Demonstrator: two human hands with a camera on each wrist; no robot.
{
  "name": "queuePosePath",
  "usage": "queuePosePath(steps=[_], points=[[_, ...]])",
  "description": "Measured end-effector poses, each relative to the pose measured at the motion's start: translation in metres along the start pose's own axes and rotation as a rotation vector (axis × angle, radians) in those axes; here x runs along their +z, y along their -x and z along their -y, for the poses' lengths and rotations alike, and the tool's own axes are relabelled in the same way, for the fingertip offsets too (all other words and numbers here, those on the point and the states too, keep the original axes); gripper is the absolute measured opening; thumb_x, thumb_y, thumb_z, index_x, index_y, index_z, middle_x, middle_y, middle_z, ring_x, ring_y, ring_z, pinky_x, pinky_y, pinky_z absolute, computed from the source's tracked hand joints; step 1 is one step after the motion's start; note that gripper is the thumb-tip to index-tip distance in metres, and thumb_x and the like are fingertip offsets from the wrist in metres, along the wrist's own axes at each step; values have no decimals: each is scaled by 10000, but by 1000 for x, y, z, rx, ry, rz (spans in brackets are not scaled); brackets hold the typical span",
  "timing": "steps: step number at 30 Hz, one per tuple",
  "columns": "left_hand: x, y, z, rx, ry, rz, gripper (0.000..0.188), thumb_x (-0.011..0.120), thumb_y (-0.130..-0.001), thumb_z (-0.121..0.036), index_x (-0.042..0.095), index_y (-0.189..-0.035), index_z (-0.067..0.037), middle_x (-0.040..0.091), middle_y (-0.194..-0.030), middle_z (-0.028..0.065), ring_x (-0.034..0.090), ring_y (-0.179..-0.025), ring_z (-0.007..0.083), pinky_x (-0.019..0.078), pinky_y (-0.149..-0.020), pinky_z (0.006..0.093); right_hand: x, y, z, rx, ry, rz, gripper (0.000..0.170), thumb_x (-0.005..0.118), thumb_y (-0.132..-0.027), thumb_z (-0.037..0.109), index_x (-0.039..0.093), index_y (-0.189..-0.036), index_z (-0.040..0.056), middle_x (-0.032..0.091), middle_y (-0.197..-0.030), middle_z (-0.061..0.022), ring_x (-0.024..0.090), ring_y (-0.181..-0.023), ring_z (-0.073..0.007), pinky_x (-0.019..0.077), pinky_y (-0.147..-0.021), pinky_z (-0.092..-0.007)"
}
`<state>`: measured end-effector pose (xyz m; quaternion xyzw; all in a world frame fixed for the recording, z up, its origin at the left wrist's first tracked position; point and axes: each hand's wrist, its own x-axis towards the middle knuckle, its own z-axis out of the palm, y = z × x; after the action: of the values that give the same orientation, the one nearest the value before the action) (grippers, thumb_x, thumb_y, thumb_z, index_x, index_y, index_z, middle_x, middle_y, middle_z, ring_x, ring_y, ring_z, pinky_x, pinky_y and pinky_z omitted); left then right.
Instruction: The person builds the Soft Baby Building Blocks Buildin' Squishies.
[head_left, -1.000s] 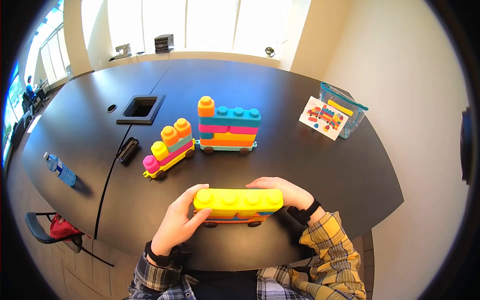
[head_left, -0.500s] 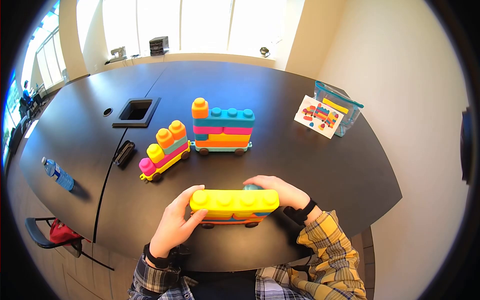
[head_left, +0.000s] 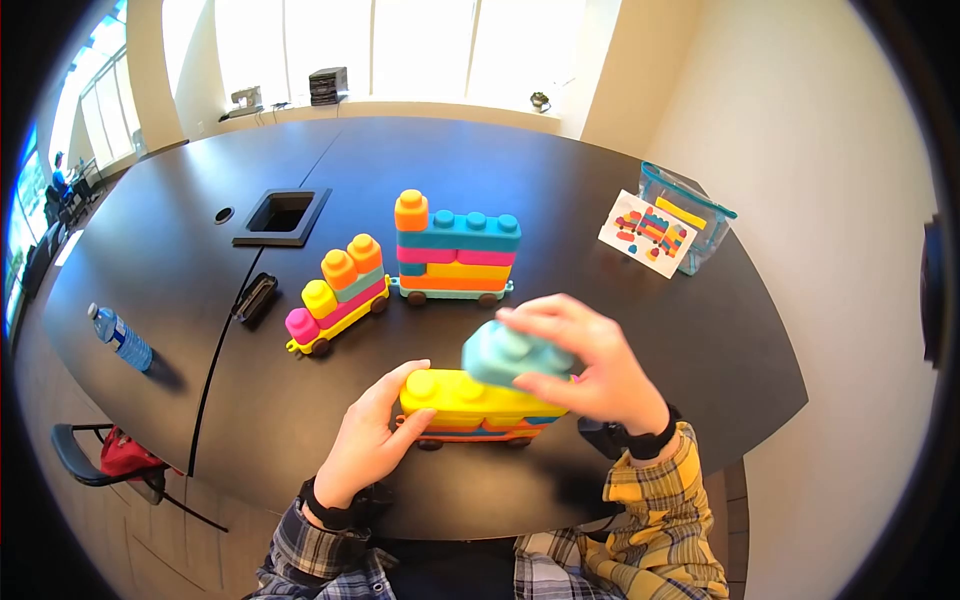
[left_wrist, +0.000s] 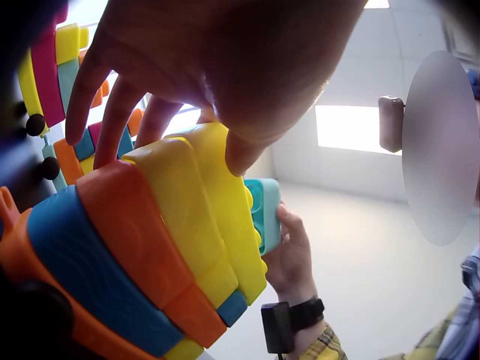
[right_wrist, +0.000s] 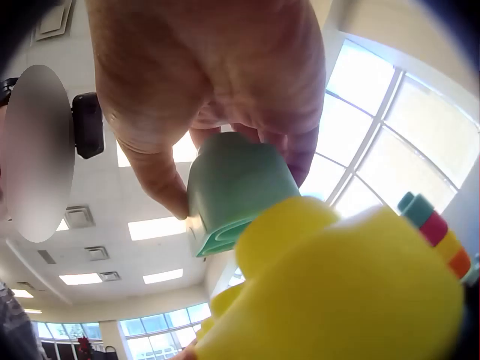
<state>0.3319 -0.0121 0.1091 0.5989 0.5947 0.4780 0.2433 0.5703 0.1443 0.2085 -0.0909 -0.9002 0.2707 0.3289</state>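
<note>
A stack of toy building blocks on dark wheels stands near the table's front edge, topped by a long yellow block (head_left: 440, 392). My left hand (head_left: 372, 440) grips its left end, thumb on the near side and fingers on the far side. My right hand (head_left: 596, 362) pinches a pale teal block (head_left: 498, 350) by its sides, over the right half of the yellow block. In the left wrist view, the teal block (left_wrist: 270, 214) is close over the yellow studs. The right wrist view shows its hollow underside tilted toward the yellow block (right_wrist: 352, 292).
Beyond the hands stand a tall wheeled block wagon (head_left: 458, 268) and a stepped block car (head_left: 342, 308). A picture card (head_left: 648, 236) leans on a clear zip bag (head_left: 712, 222) at right. Leftward are a black case (head_left: 255, 298), a table cutout (head_left: 322, 205) and a water bottle (head_left: 122, 340).
My right hand has risen from behind the stack's right end, bringing the pale teal block up over the yellow one. The left hand keeps its grip on the stack.
</note>
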Motion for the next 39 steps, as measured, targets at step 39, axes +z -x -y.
queuePosePath(steps=[39], points=[[-3,-3,-3,10,-47,28,546,748,-961,-172,558,-1468,-105,681,-1349,181,669,-1227,381,541,-1026,428,37,22,0,-91,147,21,509,784,-901,70,671,-1397,59,694,-1325,-160,693,-1163,-353,581,-980,-430]])
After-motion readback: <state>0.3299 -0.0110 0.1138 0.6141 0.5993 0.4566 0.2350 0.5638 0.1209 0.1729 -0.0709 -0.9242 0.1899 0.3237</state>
